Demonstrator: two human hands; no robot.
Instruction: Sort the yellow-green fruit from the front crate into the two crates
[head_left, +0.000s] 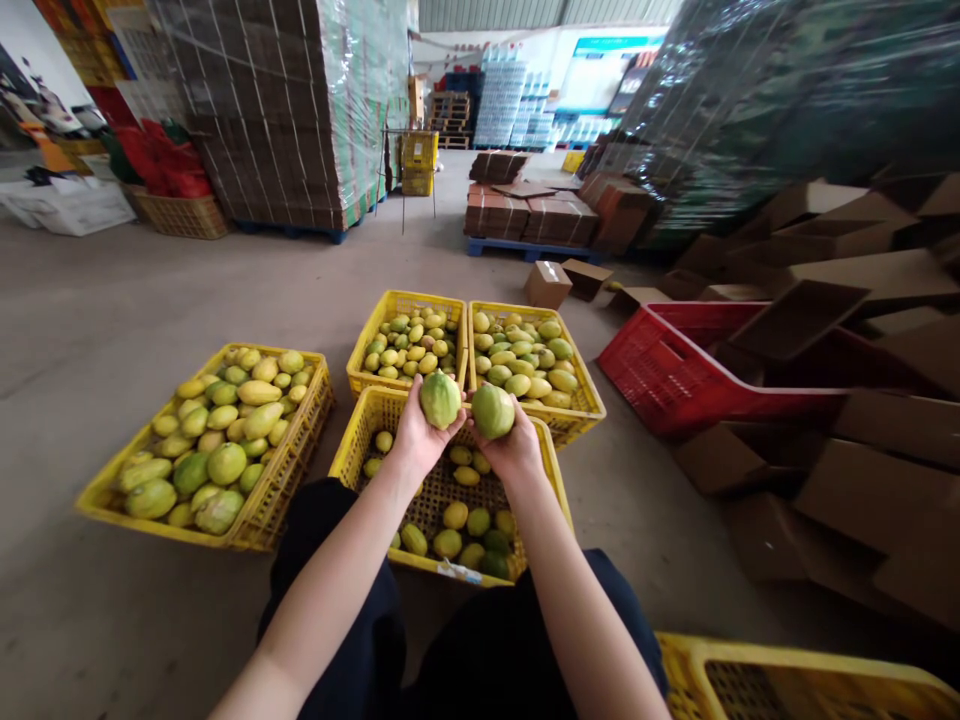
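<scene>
My left hand is closed round a green, ribbed fruit that looks like a papaya or melon. Beside it my right hand grips a second rounded green fruit. Both are held up side by side over the near yellow crate, where loose yellow-green fruits lie scattered on the bottom. Just beyond stand two fuller yellow crates, the left one with smaller fruits and the right one with longer fruits.
A heaped yellow crate stands at left. To the right are a red crate and piled open cardboard boxes. Another yellow crate edges in at lower right. Wrapped pallet stacks and flattened cartons stand behind.
</scene>
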